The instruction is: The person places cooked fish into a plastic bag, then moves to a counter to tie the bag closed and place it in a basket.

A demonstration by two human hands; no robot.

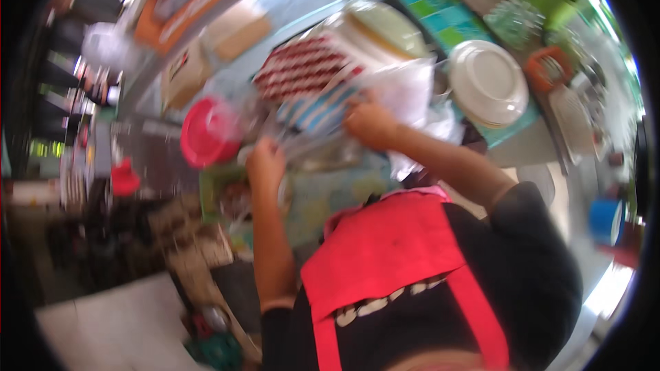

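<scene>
My left hand [265, 162] is closed on the near left edge of a clear plastic bag [309, 147], blurred by motion. My right hand [374, 121] grips the other end, so the plastic stretches between the two hands. Just beyond them lie blue-and-white striped bags [317, 111] and a stack of red-and-white striped bags [304, 67]. White plastic bags [407, 87] hang beside my right hand. A pink plastic tub [206, 134] stands left of my left hand. Under that hand, a green basket [209, 193] holds small items too blurred to name.
An upturned white plate [490, 82] lies on the right, near an orange basket [549, 69] and glassware [515, 18]. A large round container [386, 31] stands at the back. Cardboard boxes [188, 74] sit back left along the glass counter. A blue cylinder [607, 221] is at far right.
</scene>
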